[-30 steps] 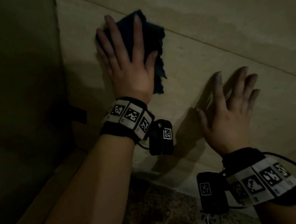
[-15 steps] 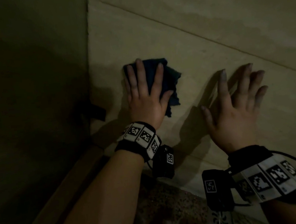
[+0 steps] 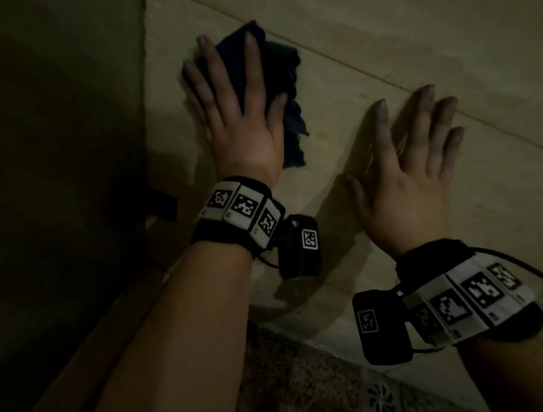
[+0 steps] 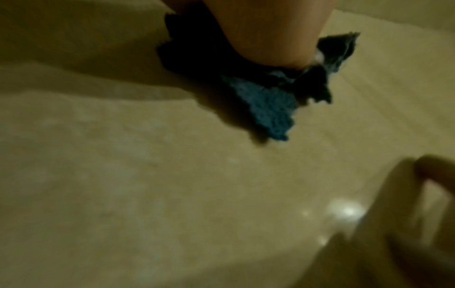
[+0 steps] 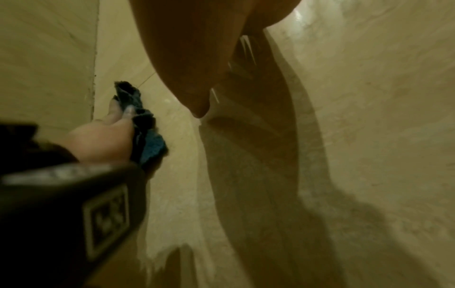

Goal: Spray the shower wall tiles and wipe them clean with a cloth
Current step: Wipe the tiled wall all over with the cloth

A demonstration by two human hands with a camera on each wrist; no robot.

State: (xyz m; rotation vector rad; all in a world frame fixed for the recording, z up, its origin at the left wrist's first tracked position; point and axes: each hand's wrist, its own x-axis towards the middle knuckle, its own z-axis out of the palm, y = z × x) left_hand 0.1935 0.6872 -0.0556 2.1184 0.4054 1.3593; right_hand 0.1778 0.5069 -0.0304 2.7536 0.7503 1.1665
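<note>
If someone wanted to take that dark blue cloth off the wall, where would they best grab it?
Probably by the loose ragged edge of the cloth hanging free below the thumb side of the left hand, coming from the right. The rest is pinned flat against the wall tile under straight fingers, while that edge is bunched and easy to pinch.

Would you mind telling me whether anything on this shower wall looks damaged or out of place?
Nothing stands out. The left hand presses a dark blue cloth flat on the beige wall tiles near the corner; the right hand is spread against them.
</note>
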